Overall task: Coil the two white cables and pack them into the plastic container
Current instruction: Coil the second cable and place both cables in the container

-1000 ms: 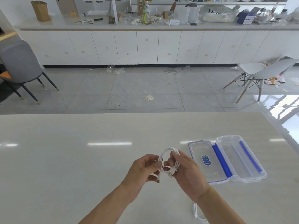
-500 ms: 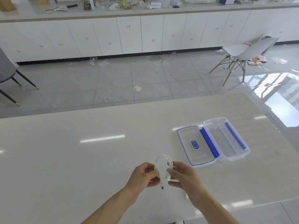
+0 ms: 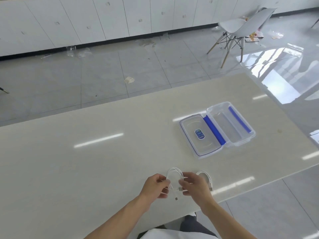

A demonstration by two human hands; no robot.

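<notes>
Fingers (image 3: 165,182) of both my hands pinch one coiled white cable (image 3: 174,175) near the worktop's front edge; the second cable (image 3: 206,177) lies beside, container (image 3: 231,125) unfilled.

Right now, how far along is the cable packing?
About halfway. One white cable is looped and pinched between the left hand and right hand. The second cable lies on the table. The open plastic container holds nothing yet.
</notes>
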